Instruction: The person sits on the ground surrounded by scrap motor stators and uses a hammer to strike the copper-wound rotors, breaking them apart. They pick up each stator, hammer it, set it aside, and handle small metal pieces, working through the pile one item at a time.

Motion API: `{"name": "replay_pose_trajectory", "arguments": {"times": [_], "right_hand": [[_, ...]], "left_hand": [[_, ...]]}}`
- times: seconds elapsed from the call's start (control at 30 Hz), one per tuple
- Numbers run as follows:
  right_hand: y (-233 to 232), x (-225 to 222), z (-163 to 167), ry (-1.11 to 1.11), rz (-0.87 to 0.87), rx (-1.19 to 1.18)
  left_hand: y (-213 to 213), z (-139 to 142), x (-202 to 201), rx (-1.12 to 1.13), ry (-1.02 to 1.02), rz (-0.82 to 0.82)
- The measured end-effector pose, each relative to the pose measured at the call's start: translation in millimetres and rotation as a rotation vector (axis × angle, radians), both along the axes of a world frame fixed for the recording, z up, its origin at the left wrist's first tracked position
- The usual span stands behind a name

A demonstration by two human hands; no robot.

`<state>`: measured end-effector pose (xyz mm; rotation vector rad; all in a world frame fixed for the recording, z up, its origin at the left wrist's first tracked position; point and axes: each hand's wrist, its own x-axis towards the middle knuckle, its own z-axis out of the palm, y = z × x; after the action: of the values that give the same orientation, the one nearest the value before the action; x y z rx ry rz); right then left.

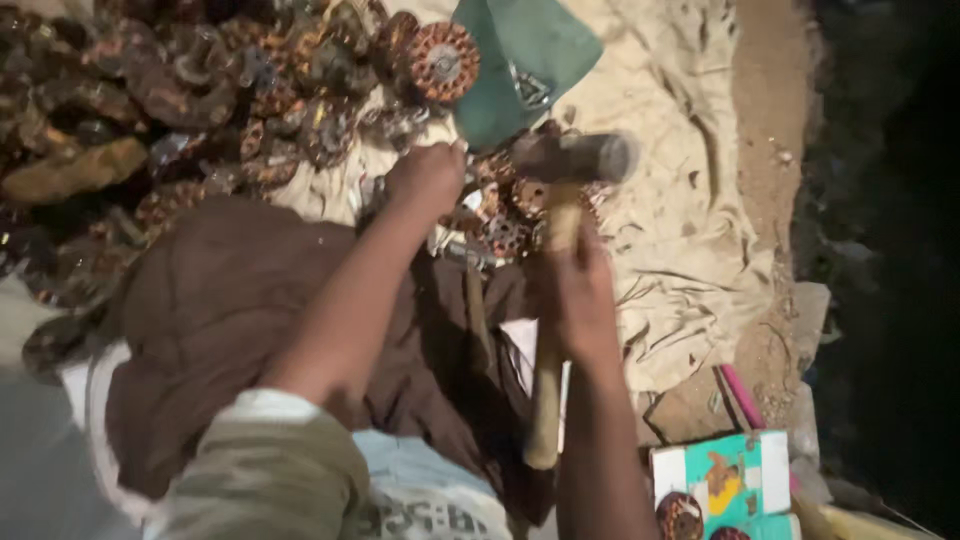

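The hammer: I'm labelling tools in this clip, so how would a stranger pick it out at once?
Start from the pale crumpled cloth spread on the ground, with a heap of rusty copper-wound motor parts at its upper left. Just right of that heap, the right hand has its grip around a light wooden handle. That wooden-handled hammer with the dark metal head is the only long, straight tool among round coils.

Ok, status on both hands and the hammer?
Right hand grips wooden-handled steel hammer, head raised. Left hand steadies round copper-wound motor part. Green cloth beyond.
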<state>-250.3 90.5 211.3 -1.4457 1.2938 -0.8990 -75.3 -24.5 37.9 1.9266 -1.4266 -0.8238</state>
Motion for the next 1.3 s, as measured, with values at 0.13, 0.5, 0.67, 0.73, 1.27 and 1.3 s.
{"name": "replay_pose_trajectory", "arguments": {"times": [0.13, 0.5, 0.67, 0.73, 1.27, 1.3], "right_hand": [[12.9, -16.1, 32.6, -0.17, -0.04, -0.18], [4.5, -4.5, -7.1, 0.264, 0.047, -0.2], [21.7, -24.3, 29.5, -0.078, -0.044, -0.211], [24.4, -23.8, 24.4, -0.121, -0.042, -0.228], [23.1, -13.1, 10.5, -0.127, 0.02, -0.305], [21.1, -8.4, 8.4, -0.052, 0.037, -0.243]], "left_hand": [[2.0, -6.4, -2.6, -0.031, 0.003, -0.021], [-0.3, 4.3, -1.5, 0.059, -0.015, -0.027], [3.1, 2.8, -2.8, 0.017, -0.002, -0.003], [1.4, 0.3, -3.9, 0.026, -0.007, 0.006], [-4.7, -19.9, -6.8, -0.082, -0.077, -0.002], [-6.3, -18.8, -6.4, -0.034, -0.057, 0.009]]}}
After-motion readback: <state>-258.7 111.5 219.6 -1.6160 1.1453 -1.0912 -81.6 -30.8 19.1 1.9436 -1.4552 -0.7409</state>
